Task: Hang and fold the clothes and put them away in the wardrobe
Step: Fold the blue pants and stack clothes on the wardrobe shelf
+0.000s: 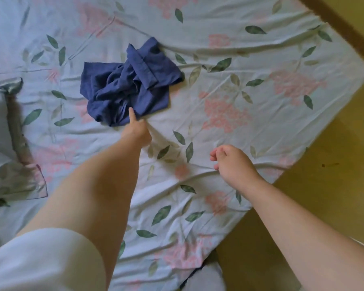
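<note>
The left hand [136, 131] is touching the near edge of the blue garment [126, 82] with one straight finger. Its other fingers are hiding under it, so I cannot tell the grip. The right hand [231, 160] is hovering loosely curled, holding nothing. The garment is lying crumpled on the flowered bedsheet [240, 59], its folded band pointing away.

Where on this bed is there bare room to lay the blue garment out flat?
Widest bare sheet lies right of the blue garment, out to the bed's edge. Another patch lies beyond the garment. Tighter on the left by the pillow, and near, where the left hand and right hand are.
</note>
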Action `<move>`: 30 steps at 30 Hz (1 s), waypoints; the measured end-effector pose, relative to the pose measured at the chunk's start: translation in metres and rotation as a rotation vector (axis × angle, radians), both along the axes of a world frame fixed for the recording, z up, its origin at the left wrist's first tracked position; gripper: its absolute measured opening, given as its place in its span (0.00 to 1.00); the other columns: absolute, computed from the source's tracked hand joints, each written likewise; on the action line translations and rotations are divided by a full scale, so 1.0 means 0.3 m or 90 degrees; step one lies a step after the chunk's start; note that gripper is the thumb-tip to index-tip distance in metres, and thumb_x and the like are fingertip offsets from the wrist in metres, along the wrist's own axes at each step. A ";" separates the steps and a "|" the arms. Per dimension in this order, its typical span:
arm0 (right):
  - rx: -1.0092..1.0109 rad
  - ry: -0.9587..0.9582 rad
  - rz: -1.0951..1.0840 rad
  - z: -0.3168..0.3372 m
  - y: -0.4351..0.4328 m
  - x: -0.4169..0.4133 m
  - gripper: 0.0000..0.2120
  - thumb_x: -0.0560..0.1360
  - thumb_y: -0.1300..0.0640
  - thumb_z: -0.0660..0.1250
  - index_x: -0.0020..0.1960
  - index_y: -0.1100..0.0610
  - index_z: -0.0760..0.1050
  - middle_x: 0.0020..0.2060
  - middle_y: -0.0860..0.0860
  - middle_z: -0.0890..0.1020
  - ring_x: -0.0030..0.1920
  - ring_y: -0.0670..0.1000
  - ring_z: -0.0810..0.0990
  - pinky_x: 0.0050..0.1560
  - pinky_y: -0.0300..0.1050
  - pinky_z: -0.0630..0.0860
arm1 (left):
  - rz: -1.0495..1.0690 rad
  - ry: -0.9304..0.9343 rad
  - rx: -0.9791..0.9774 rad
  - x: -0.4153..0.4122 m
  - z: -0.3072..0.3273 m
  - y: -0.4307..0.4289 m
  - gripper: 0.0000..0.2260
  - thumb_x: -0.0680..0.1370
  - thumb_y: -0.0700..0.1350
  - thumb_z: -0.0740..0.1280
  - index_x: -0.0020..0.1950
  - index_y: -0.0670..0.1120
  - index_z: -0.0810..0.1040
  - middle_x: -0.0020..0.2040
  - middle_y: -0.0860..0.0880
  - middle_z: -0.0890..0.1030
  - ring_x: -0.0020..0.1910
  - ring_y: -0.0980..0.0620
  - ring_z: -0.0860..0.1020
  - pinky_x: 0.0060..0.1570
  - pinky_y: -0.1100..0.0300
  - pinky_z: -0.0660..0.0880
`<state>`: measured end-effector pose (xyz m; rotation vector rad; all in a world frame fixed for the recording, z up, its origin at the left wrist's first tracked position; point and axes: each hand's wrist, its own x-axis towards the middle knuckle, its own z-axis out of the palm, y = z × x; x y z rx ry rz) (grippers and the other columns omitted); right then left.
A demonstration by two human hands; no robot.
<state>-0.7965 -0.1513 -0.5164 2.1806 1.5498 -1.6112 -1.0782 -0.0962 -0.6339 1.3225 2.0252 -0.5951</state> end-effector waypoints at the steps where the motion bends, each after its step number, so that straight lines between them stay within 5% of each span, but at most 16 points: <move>1: -0.005 -0.003 0.002 -0.018 0.000 0.004 0.15 0.85 0.52 0.50 0.54 0.50 0.76 0.53 0.47 0.81 0.54 0.52 0.80 0.48 0.46 0.74 | 0.001 0.000 -0.004 -0.016 -0.021 0.009 0.27 0.77 0.37 0.62 0.77 0.44 0.63 0.81 0.47 0.32 0.60 0.36 0.75 0.48 0.48 0.73; 3: -0.017 -0.005 0.004 -0.040 -0.007 0.015 0.15 0.85 0.53 0.50 0.53 0.51 0.76 0.53 0.48 0.81 0.53 0.52 0.81 0.47 0.46 0.74 | 0.009 -0.006 0.009 -0.038 -0.050 0.016 0.28 0.78 0.39 0.62 0.78 0.41 0.60 0.83 0.47 0.40 0.71 0.35 0.66 0.61 0.45 0.72; 5: -0.030 -0.012 -0.001 -0.038 -0.016 0.025 0.15 0.85 0.53 0.51 0.53 0.51 0.77 0.53 0.48 0.81 0.53 0.52 0.81 0.51 0.49 0.77 | 0.032 -0.010 0.081 -0.039 -0.049 0.012 0.25 0.77 0.38 0.61 0.74 0.37 0.65 0.80 0.44 0.56 0.71 0.36 0.66 0.66 0.43 0.71; 9: -0.051 -0.013 -0.006 0.020 -0.029 0.034 0.14 0.85 0.52 0.52 0.50 0.49 0.76 0.53 0.49 0.82 0.53 0.54 0.81 0.57 0.55 0.78 | 0.147 -0.070 0.271 -0.001 0.055 -0.045 0.12 0.73 0.32 0.60 0.50 0.36 0.82 0.54 0.38 0.80 0.52 0.35 0.78 0.51 0.46 0.76; 12: -0.063 -0.013 0.008 0.105 -0.026 0.028 0.14 0.85 0.52 0.52 0.52 0.50 0.77 0.55 0.50 0.82 0.54 0.55 0.81 0.58 0.54 0.78 | 0.235 -0.124 0.348 0.063 0.187 -0.123 0.09 0.74 0.35 0.62 0.40 0.41 0.81 0.43 0.39 0.81 0.41 0.43 0.77 0.44 0.48 0.76; 17: -0.042 -0.014 0.061 0.292 -0.027 0.012 0.13 0.85 0.52 0.54 0.52 0.53 0.77 0.55 0.52 0.82 0.53 0.55 0.82 0.57 0.51 0.78 | 0.369 -0.233 0.334 0.193 0.447 -0.244 0.08 0.76 0.41 0.66 0.53 0.43 0.79 0.45 0.45 0.81 0.45 0.44 0.78 0.46 0.51 0.76; 21: 0.004 -0.002 0.109 0.435 -0.061 0.008 0.06 0.81 0.54 0.63 0.57 0.51 0.75 0.51 0.49 0.80 0.52 0.55 0.81 0.51 0.48 0.77 | 0.331 -0.304 0.337 0.274 0.693 -0.313 0.09 0.77 0.43 0.67 0.37 0.51 0.80 0.34 0.46 0.81 0.39 0.43 0.80 0.37 0.53 0.76; 25: 0.079 0.101 0.132 0.585 -0.114 0.036 0.26 0.78 0.55 0.69 0.72 0.45 0.64 0.56 0.46 0.75 0.54 0.52 0.79 0.52 0.48 0.76 | 0.311 -0.391 0.407 0.347 0.986 -0.373 0.13 0.76 0.49 0.70 0.32 0.58 0.80 0.29 0.55 0.82 0.32 0.58 0.81 0.29 0.63 0.73; 27: 0.158 0.183 0.137 0.677 -0.136 0.055 0.32 0.77 0.58 0.70 0.76 0.42 0.60 0.56 0.39 0.72 0.53 0.41 0.76 0.51 0.40 0.75 | 0.287 -0.463 0.435 0.390 1.152 -0.398 0.15 0.76 0.49 0.71 0.30 0.62 0.81 0.27 0.58 0.81 0.28 0.64 0.79 0.27 0.71 0.70; 30: 0.288 0.237 0.167 0.825 -0.149 0.107 0.19 0.75 0.62 0.70 0.61 0.44 0.74 0.50 0.37 0.77 0.48 0.39 0.76 0.49 0.37 0.72 | 0.258 -0.527 0.505 0.451 1.392 -0.440 0.15 0.78 0.49 0.71 0.31 0.60 0.81 0.27 0.59 0.79 0.27 0.64 0.76 0.28 0.72 0.69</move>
